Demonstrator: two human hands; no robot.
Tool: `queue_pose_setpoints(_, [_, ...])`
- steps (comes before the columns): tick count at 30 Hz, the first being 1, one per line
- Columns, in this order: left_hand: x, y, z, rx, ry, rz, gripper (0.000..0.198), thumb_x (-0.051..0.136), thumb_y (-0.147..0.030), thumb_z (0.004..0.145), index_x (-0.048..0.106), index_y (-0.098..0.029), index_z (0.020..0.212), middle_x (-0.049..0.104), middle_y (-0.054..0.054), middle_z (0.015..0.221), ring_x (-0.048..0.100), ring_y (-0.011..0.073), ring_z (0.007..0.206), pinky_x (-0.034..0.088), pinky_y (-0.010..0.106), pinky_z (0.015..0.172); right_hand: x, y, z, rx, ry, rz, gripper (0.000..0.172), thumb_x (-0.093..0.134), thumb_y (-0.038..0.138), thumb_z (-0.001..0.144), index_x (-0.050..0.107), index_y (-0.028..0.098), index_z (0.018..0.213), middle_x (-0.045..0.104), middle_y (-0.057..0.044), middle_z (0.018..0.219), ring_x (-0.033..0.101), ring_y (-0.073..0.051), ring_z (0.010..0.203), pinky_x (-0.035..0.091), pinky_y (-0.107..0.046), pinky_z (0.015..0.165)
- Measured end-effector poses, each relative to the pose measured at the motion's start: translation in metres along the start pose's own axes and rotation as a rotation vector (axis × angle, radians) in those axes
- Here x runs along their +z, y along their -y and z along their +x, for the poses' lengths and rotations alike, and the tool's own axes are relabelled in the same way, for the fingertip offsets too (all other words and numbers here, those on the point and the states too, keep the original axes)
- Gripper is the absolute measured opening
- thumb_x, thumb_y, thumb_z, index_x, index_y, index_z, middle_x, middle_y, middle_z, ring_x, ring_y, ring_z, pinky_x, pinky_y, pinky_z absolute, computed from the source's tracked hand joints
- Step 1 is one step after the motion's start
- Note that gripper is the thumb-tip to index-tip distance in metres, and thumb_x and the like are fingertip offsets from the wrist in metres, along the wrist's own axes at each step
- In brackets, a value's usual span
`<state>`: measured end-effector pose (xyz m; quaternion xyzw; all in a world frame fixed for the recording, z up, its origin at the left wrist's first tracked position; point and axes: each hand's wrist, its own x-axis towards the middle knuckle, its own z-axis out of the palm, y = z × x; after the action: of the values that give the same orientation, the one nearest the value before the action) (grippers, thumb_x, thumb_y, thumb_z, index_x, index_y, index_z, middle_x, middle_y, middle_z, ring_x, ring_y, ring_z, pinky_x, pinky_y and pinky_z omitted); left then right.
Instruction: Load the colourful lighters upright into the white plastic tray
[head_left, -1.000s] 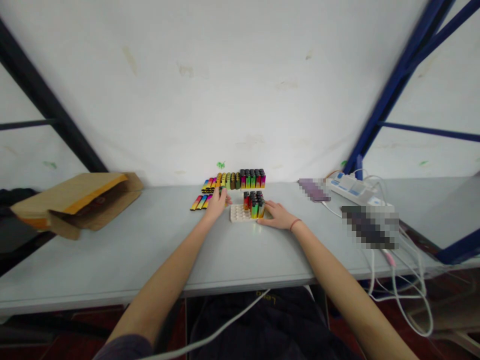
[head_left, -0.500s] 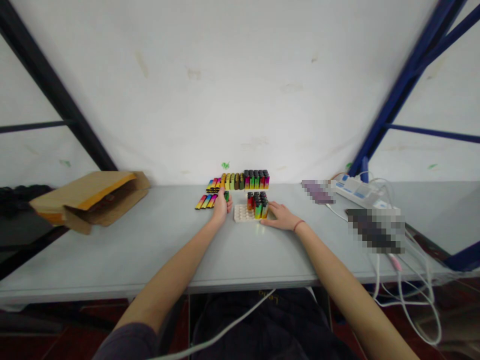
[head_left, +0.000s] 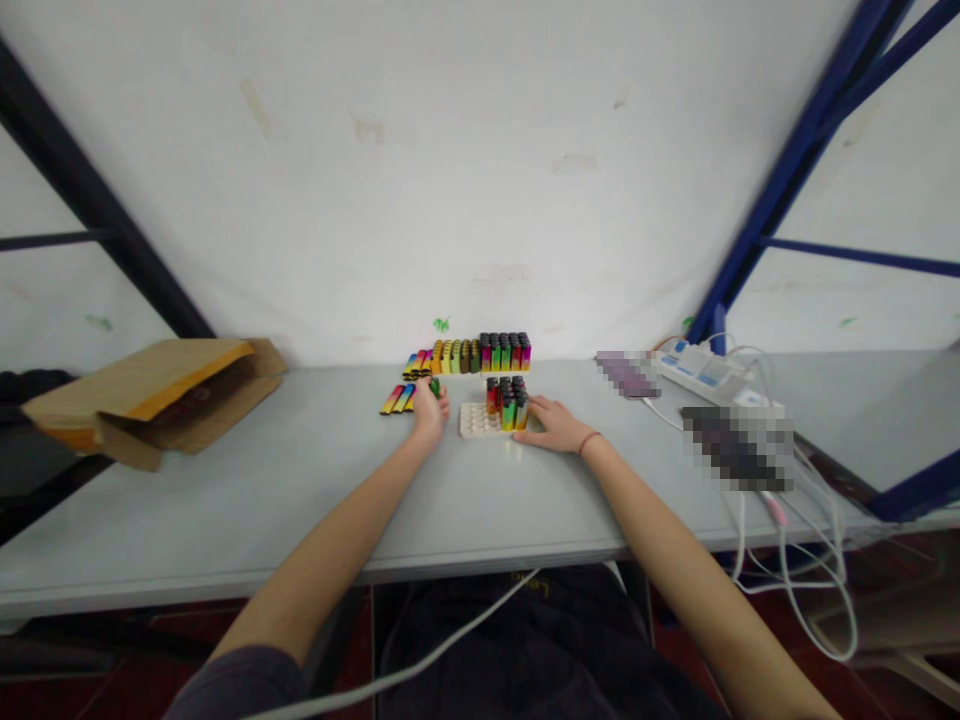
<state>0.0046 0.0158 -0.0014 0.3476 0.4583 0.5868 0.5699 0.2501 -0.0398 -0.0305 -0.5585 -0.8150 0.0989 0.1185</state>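
My left hand is closed around a green lighter, mostly hidden by the fingers. It is just left of a white tray with round holes. Lighters with black tops stand upright in the tray's right part; its left holes are bare. My right hand grips the tray's right end, thumb at the front corner and fingers behind, against the lighters. Beside my left hand, several rainbow-coloured lighters lie flat on the table.
Behind stand a full tray of multicoloured lighters and yellow-to-olive lighters, with more flat rainbow pieces beside them. A paper bag lies left. On the right are a power strip, blurred devices and white cables.
The whole view has shifted slightly, so everything appears further left. My left hand has moved a little left, away from the tray, with the green lighter. My right hand stays at the tray.
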Motion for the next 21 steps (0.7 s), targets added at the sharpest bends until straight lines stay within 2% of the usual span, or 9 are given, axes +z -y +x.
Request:
queue_pose_setpoints(3, [-0.0005, 0.0010, 0.0009, 0.006, -0.008, -0.002, 0.046, 0.037, -0.055, 0.095, 0.031, -0.025, 0.061, 0.023, -0.010, 0.044, 0.015, 0.0062, 0.033, 0.012, 0.019, 0.035, -0.0005, 0.0008, 0.0001, 0.006, 0.007, 0.001, 0.076, 0.060, 0.067, 0.093, 0.053, 0.016, 0.149, 0.047, -0.020, 0.160, 0.046, -0.036, 0.145, 0.035, -0.051, 0.119])
queue_pose_setpoints(10, [-0.0015, -0.0024, 0.0009, -0.018, 0.000, 0.003, 0.054, 0.039, -0.068, 0.092, 0.031, -0.025, 0.060, 0.020, -0.010, 0.043, 0.017, 0.0063, 0.031, 0.013, 0.019, 0.033, -0.0019, 0.0018, -0.0004, 0.001, 0.009, 0.005, 0.076, 0.060, 0.067, 0.093, 0.052, 0.017, 0.150, 0.046, -0.020, 0.161, 0.045, -0.036, 0.147, 0.034, -0.053, 0.120])
queue_pose_setpoints(21, [-0.0011, -0.0020, 0.0023, -0.024, -0.036, -0.018, 0.049, 0.039, -0.062, 0.093, 0.031, -0.025, 0.061, 0.020, -0.010, 0.041, 0.016, 0.0068, 0.031, 0.011, 0.019, 0.033, -0.0017, 0.0020, -0.0005, 0.018, 0.016, 0.002, 0.079, 0.061, 0.068, 0.092, 0.051, 0.016, 0.151, 0.043, -0.020, 0.163, 0.039, -0.034, 0.152, 0.030, -0.051, 0.124])
